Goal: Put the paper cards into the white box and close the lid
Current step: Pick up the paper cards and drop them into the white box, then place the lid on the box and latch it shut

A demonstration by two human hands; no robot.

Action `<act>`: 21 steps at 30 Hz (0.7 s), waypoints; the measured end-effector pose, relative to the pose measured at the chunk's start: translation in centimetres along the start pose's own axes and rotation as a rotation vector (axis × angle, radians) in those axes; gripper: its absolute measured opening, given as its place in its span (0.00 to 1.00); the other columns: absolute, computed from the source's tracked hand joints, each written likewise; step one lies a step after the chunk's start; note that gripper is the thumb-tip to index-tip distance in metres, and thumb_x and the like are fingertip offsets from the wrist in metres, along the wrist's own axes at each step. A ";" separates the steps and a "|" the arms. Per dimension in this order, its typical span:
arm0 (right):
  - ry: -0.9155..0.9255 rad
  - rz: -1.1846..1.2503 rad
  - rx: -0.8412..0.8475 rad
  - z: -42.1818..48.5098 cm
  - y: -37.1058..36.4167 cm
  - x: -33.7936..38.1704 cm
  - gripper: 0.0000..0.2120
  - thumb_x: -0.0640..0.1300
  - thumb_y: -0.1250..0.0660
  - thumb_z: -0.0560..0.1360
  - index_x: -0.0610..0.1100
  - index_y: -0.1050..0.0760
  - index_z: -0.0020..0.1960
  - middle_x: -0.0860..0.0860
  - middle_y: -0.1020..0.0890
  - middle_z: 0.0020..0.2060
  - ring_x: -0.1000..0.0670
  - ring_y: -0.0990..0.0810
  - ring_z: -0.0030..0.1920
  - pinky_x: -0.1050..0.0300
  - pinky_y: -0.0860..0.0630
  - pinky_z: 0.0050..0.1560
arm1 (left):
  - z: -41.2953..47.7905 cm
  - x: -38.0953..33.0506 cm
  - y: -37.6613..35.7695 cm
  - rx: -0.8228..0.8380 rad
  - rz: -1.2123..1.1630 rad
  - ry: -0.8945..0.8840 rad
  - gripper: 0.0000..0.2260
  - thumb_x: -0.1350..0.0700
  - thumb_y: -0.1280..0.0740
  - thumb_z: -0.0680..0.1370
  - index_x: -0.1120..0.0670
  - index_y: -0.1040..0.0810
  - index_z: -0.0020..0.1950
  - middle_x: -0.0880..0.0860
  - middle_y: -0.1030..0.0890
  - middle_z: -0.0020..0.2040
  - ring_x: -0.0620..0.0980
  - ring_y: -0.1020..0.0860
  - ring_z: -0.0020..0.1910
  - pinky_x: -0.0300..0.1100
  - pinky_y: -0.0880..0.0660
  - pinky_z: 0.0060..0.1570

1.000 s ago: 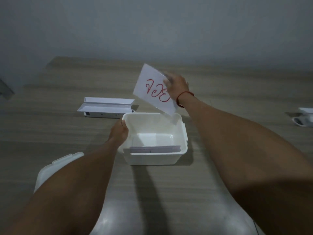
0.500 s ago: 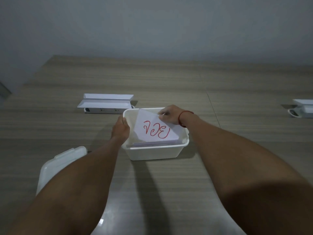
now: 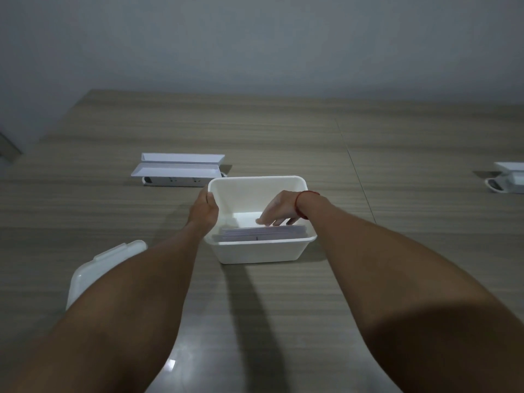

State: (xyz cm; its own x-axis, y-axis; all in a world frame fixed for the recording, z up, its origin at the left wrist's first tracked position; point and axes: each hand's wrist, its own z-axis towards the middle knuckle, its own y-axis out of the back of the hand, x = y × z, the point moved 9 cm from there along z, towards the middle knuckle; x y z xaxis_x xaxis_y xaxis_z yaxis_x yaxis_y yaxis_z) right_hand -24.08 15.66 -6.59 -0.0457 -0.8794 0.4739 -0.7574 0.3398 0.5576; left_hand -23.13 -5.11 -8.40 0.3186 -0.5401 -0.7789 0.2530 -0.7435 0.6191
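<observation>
The white box [image 3: 256, 252] stands open on the wooden table, just ahead of me. A stack of paper cards [image 3: 263, 232] leans against its near wall inside. My left hand [image 3: 204, 211] grips the box's left rim, thumb over the edge. My right hand [image 3: 279, 209], with a red string at the wrist, reaches down into the box with fingers spread, their tips resting on the top of the cards. The white lid [image 3: 93, 268] lies flat on the table at the near left, partly hidden by my left forearm.
A white power strip with an opened flap [image 3: 177, 170] lies behind the box to the left. Another white device [image 3: 507, 180] sits at the right edge of the table. A seam [image 3: 355, 168] runs across the table top to the right of the box.
My right hand brought the card with red writing down from above the box and set it with the stack inside; the card's face no longer shows. My left hand stayed on the rim.
</observation>
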 end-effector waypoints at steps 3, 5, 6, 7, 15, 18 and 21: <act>0.011 -0.092 -0.174 -0.7 2.1 1.1 0.24 0.59 0.36 0.74 0.44 0.21 0.61 0.48 0.19 0.55 0.47 0.21 0.52 0.55 0.25 0.54 | -0.2 0.1 0.9 0.047 0.106 0.030 0.20 0.52 0.51 0.82 0.61 0.30 0.67 0.63 0.25 0.63 0.62 0.26 0.61 0.48 0.31 0.57; 0.017 -0.245 -0.282 -1.6 3.4 2.5 0.26 0.60 0.42 0.76 0.42 0.23 0.62 0.46 0.22 0.61 0.44 0.23 0.58 0.52 0.28 0.62 | -0.4 0.3 2.4 0.049 0.174 0.062 0.21 0.52 0.50 0.82 0.65 0.26 0.61 0.66 0.23 0.61 0.63 0.25 0.59 0.46 0.31 0.51; 0.037 -0.288 -0.311 -2.0 3.6 3.5 0.26 0.59 0.44 0.77 0.40 0.23 0.62 0.44 0.22 0.62 0.43 0.24 0.59 0.52 0.29 0.63 | -0.7 0.4 3.7 0.030 0.191 0.076 0.22 0.52 0.48 0.82 0.68 0.24 0.59 0.68 0.22 0.59 0.64 0.24 0.58 0.47 0.30 0.50; 0.068 -0.292 -0.335 -2.3 3.7 4.7 0.26 0.57 0.45 0.78 0.38 0.23 0.61 0.42 0.22 0.61 0.43 0.24 0.56 0.53 0.30 0.62 | -1.0 0.6 5.0 0.004 0.199 0.090 0.22 0.52 0.47 0.81 0.69 0.23 0.57 0.69 0.22 0.57 0.64 0.23 0.56 0.47 0.29 0.49; 0.349 -0.180 -0.391 -4.5 -1.9 16.8 0.19 0.52 0.41 0.79 0.37 0.23 0.46 0.42 0.22 0.50 0.42 0.23 0.55 0.56 0.29 0.55 | -6.2 6.9 17.5 -0.196 0.209 0.276 0.24 0.48 0.45 0.80 0.67 0.22 0.59 0.66 0.22 0.61 0.64 0.24 0.61 0.49 0.28 0.59; 0.376 -0.150 -0.322 -4.1 -6.2 20.3 0.23 0.54 0.39 0.77 0.41 0.26 0.65 0.43 0.24 0.65 0.42 0.27 0.66 0.55 0.31 0.64 | -8.6 11.1 20.8 -0.197 0.228 0.381 0.24 0.48 0.46 0.81 0.67 0.23 0.61 0.67 0.22 0.62 0.64 0.24 0.62 0.49 0.28 0.60; 0.359 -0.174 -0.240 -2.7 -11.0 22.7 0.26 0.53 0.40 0.78 0.39 0.32 0.71 0.42 0.28 0.70 0.42 0.29 0.69 0.53 0.33 0.67 | -10.9 15.4 23.5 -0.247 0.255 0.475 0.26 0.47 0.46 0.81 0.68 0.25 0.63 0.68 0.24 0.65 0.65 0.26 0.65 0.49 0.29 0.62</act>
State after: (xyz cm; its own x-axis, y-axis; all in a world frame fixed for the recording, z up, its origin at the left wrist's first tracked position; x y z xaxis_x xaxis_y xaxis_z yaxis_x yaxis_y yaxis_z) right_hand -15.05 -7.11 -0.16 0.3288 -0.7733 0.5420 -0.5599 0.3025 0.7713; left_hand -2.29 -26.59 -4.76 0.7570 -0.4118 -0.5073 0.3013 -0.4689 0.8303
